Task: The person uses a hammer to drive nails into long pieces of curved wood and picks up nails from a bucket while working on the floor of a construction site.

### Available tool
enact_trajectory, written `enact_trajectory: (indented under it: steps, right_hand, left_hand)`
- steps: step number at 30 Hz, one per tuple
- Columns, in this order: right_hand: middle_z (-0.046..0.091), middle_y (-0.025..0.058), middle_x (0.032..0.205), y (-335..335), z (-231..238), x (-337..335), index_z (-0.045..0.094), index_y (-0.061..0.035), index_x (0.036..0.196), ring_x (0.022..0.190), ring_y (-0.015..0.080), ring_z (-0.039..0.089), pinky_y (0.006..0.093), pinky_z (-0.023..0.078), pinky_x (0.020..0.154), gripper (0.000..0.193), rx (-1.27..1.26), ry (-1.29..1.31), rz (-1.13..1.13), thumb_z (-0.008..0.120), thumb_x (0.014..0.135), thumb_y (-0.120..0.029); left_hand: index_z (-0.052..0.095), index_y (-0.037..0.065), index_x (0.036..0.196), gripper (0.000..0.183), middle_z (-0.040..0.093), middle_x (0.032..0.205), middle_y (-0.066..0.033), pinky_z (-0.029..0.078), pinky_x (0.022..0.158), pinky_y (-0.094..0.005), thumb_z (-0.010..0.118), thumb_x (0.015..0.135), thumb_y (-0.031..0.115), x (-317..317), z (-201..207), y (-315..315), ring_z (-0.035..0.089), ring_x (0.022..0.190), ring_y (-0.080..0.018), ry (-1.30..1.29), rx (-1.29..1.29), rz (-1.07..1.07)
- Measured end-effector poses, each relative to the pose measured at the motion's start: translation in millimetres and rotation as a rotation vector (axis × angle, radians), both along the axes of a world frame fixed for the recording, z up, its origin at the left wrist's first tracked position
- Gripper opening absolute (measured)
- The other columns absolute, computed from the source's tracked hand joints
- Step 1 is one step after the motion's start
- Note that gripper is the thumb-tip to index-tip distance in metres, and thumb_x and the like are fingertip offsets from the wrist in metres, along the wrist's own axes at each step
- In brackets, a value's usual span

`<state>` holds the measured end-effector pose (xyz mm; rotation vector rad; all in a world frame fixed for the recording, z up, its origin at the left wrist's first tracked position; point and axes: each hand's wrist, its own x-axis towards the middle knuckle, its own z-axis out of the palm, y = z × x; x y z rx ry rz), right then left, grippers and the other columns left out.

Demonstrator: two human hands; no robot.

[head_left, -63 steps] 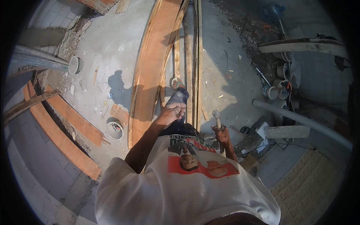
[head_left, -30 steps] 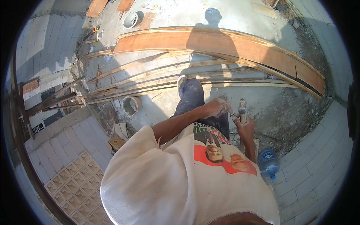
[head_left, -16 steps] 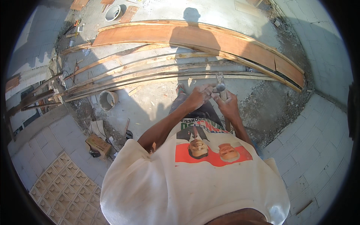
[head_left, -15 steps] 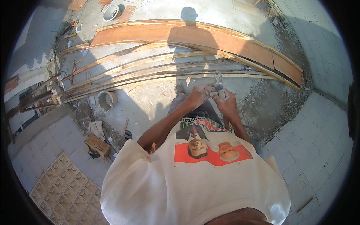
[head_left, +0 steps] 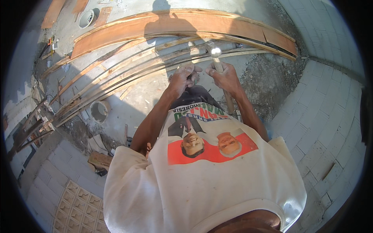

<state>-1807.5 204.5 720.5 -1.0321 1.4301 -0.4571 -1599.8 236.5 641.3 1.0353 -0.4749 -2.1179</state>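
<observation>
My right hand (head_left: 226,79) is closed around the wooden handle of a hammer (head_left: 215,52). The hammer's shiny metal head points up and away from me, and the handle's lower end runs down beside my wrist. To its left, my left hand (head_left: 183,80) is held at about the same height with its fingers curled in. Whatever may be inside those fingers is too small to make out. A small gap separates the two hands. Beyond them lie several long timber strips (head_left: 128,64) and a long reddish-brown board (head_left: 128,37) edged with wood.
A pale bucket (head_left: 100,111) lies on the left, another bucket (head_left: 86,18) farther off. Near my left elbow are a cardboard box (head_left: 100,160) and a patterned lattice block (head_left: 83,207). Grey block walls (head_left: 324,105) rise on the right; rubble (head_left: 268,83) lies along their foot.
My hands have come apart; they were close together at the hammer head. The hammer has risen slightly with my right hand, and the whole view has shifted.
</observation>
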Motion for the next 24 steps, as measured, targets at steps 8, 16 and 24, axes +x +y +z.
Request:
enact_trajectory:
  steps: [8,16,24]
  right_hand:
    - [0.054,-0.0033,0.063,13,-6,16,0.066,-0.0011,0.098,0.047,0.0062,0.046,0.0248,0.035,0.042,0.015,0.079,-0.097,-0.197,0.074,0.096,-0.014]
    - [0.054,-0.0026,0.065,29,-28,33,0.066,-0.0010,0.099,0.046,0.0070,0.046,0.0260,0.036,0.040,0.015,0.184,-0.112,-0.283,0.074,0.097,-0.014]
    - [0.057,0.0015,0.071,16,-68,-18,0.065,-0.0002,0.101,0.049,0.0104,0.053,0.0277,0.042,0.045,0.017,0.261,-0.028,-0.246,0.071,0.096,-0.015]
  left_hand:
    - [0.068,0.004,0.109,0.022,0.066,0.088,0.0033,0.044,0.061,-0.0188,0.080,0.097,0.017,10,0,1,0.055,0.072,-0.0019,-0.135,-0.180,-0.075]
    - [0.066,0.004,0.107,0.019,0.064,0.084,0.0016,0.042,0.055,-0.0209,0.074,0.102,0.021,4,-23,3,0.050,0.062,-0.0042,-0.071,-0.005,0.058]
    - [0.065,0.001,0.106,0.016,0.056,0.077,0.0021,0.039,0.053,-0.0227,0.067,0.105,0.017,29,-53,-14,0.044,0.059,-0.0048,-0.129,0.105,0.158]
